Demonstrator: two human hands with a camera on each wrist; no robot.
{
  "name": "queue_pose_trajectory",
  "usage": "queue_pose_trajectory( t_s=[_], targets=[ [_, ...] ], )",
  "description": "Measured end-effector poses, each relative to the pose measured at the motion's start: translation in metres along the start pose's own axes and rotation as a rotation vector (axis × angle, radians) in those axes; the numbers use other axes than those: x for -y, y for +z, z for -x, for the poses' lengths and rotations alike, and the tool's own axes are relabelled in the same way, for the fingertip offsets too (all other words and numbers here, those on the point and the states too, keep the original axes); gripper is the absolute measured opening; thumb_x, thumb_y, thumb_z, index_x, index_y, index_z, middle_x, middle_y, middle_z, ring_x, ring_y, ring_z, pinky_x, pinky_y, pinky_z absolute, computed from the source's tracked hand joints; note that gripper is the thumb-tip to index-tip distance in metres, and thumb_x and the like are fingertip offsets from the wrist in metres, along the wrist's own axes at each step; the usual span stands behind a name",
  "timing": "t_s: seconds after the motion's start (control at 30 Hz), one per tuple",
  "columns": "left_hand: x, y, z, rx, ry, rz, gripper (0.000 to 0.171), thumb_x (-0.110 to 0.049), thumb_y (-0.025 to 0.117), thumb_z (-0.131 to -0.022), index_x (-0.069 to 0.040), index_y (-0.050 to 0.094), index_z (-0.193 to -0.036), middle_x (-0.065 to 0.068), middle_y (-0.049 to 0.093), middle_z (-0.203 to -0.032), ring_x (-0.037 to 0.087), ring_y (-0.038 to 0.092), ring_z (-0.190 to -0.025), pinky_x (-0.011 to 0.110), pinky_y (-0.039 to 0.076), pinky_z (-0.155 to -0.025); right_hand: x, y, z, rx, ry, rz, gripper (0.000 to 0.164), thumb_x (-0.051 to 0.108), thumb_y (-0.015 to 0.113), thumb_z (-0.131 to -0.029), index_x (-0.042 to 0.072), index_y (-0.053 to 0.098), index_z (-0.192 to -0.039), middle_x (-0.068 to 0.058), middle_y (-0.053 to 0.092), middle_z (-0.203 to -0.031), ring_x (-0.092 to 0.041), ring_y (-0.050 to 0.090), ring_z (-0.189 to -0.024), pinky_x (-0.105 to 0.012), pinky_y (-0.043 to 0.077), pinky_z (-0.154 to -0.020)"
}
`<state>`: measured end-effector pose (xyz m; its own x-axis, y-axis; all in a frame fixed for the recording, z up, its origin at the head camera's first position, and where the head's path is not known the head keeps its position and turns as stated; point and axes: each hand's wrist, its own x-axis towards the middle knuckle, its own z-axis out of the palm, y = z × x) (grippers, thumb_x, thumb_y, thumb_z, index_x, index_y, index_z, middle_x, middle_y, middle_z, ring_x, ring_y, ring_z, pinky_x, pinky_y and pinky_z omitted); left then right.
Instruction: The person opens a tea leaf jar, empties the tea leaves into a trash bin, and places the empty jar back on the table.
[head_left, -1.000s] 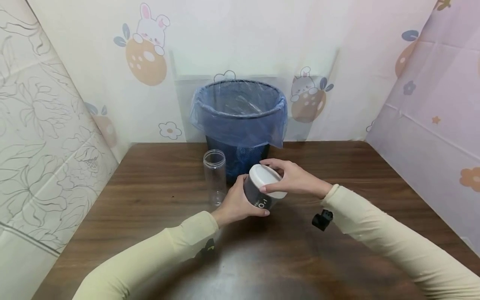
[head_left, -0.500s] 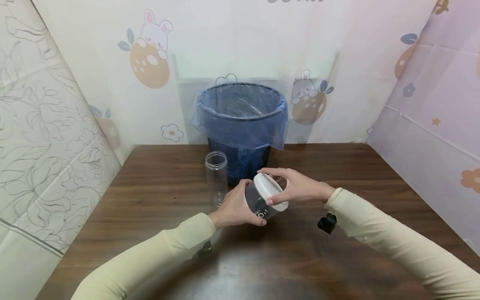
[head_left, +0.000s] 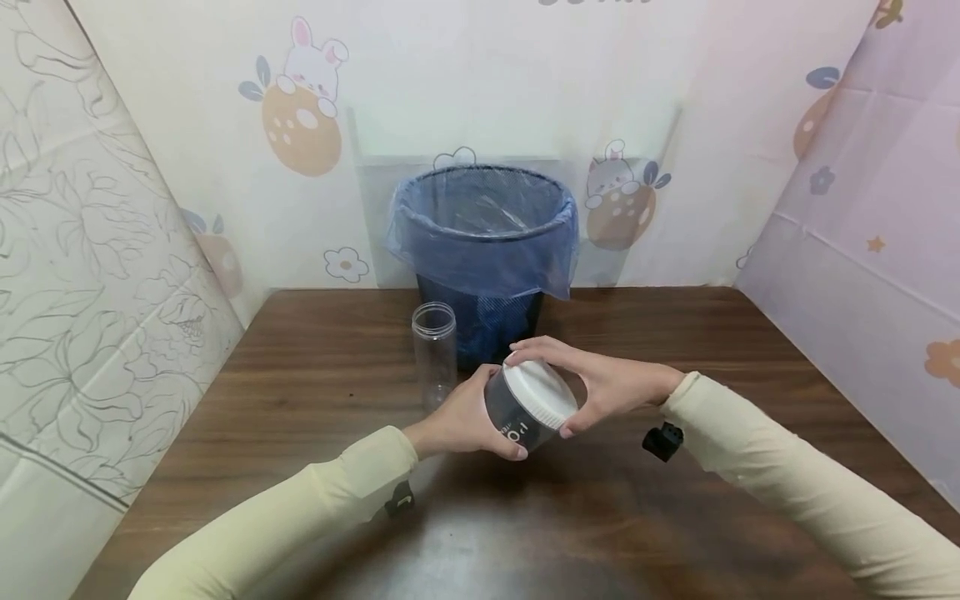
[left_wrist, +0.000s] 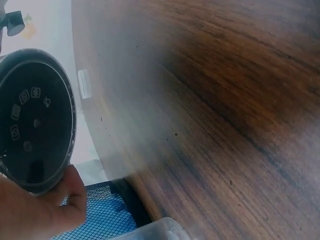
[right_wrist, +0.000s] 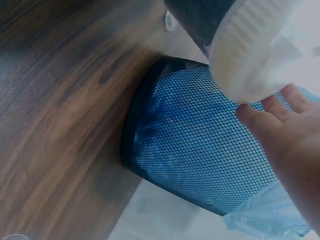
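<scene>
My left hand (head_left: 465, 417) grips a dark grey jar (head_left: 512, 414) with white lettering, holding it tilted above the table. A white ribbed screw lid (head_left: 542, 392) sits on the jar. My right hand (head_left: 600, 379) spans this lid, thumb on its near edge and fingertips on the far edge. The left wrist view shows the jar's black base (left_wrist: 37, 125) with small printed symbols. Just behind the left hand stands a clear, lidless plastic bottle (head_left: 435, 350), its lower part partly covered by the hand.
A dark mesh bin (head_left: 480, 312) with a blue plastic liner (head_left: 487, 258) stands at the table's back edge. Patterned cloth walls (head_left: 510, 75) enclose the brown wooden table (head_left: 315, 367). A small whitish ribbed piece (left_wrist: 84, 84) lies on the table in the left wrist view.
My right hand has turned around the lid, its thumb shifting to the right along the near rim. The jar has moved slightly down and tilted a little differently. The bottle stays put.
</scene>
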<state>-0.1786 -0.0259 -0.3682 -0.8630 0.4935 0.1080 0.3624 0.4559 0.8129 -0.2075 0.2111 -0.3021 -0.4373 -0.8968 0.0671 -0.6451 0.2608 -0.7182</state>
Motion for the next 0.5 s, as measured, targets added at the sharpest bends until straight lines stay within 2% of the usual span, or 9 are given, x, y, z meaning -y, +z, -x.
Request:
queue_pose_trajectory(
  t_s=[0.1, 0.2, 0.27, 0.33, 0.4, 0.5],
  targets=[
    [0.000, 0.000, 0.002, -0.021, -0.013, 0.000, 0.103, -0.033, 0.091, -0.053, -0.002, 0.038, -0.135, 0.008, 0.055, -0.118, 0.020, 0.054, -0.098, 0.034, 0.047, -0.083, 0.005, 0.002, 0.001, -0.027, 0.135, -0.038, 0.090, 0.027, 0.076, -0.082, 0.024, 0.019, -0.152, 0.000, 0.016, -0.155, -0.024, 0.022, -0.136, -0.045, 0.038, -0.099],
    [0.000, -0.001, 0.004, -0.040, -0.040, -0.008, 0.104, -0.032, 0.092, -0.052, -0.002, 0.037, -0.136, 0.009, 0.054, -0.119, 0.021, 0.054, -0.099, 0.037, 0.047, -0.084, 0.014, 0.004, -0.002, -0.109, 0.307, -0.079, 0.077, 0.032, 0.062, -0.093, 0.018, 0.017, -0.153, -0.008, 0.021, -0.154, -0.030, 0.026, -0.136, -0.051, 0.036, -0.101],
    [0.000, -0.001, 0.004, -0.037, -0.063, -0.018, 0.104, -0.032, 0.092, -0.053, -0.004, 0.037, -0.136, 0.009, 0.054, -0.119, 0.021, 0.054, -0.100, 0.038, 0.047, -0.084, 0.020, 0.006, -0.005, -0.146, 0.417, -0.066, 0.070, 0.040, 0.052, -0.097, 0.011, 0.019, -0.152, -0.015, 0.027, -0.151, -0.033, 0.032, -0.134, -0.052, 0.036, -0.100],
    [-0.001, -0.001, 0.005, -0.028, -0.078, -0.031, 0.104, -0.033, 0.092, -0.054, -0.005, 0.036, -0.137, 0.008, 0.053, -0.119, 0.021, 0.053, -0.100, 0.038, 0.047, -0.085, 0.025, 0.007, -0.008, -0.144, 0.501, -0.036, 0.072, 0.047, 0.047, -0.097, 0.005, 0.021, -0.150, -0.021, 0.035, -0.145, -0.035, 0.041, -0.128, -0.051, 0.040, -0.098],
    [-0.002, 0.000, 0.005, -0.017, -0.084, -0.039, 0.104, -0.034, 0.091, -0.054, -0.006, 0.035, -0.137, 0.008, 0.053, -0.119, 0.021, 0.053, -0.100, 0.037, 0.047, -0.084, 0.029, 0.008, -0.010, -0.124, 0.560, 0.004, 0.077, 0.053, 0.047, -0.095, 0.003, 0.024, -0.149, -0.021, 0.045, -0.138, -0.031, 0.050, -0.119, -0.047, 0.044, -0.093],
    [-0.003, 0.000, 0.006, -0.010, -0.081, -0.046, 0.103, -0.033, 0.092, -0.054, -0.006, 0.035, -0.137, 0.007, 0.053, -0.118, 0.020, 0.053, -0.099, 0.036, 0.047, -0.083, 0.031, 0.008, -0.013, -0.098, 0.592, 0.015, 0.078, 0.056, 0.052, -0.091, 0.005, 0.029, -0.146, -0.017, 0.052, -0.128, -0.026, 0.055, -0.107, -0.042, 0.049, -0.085]
  ],
)
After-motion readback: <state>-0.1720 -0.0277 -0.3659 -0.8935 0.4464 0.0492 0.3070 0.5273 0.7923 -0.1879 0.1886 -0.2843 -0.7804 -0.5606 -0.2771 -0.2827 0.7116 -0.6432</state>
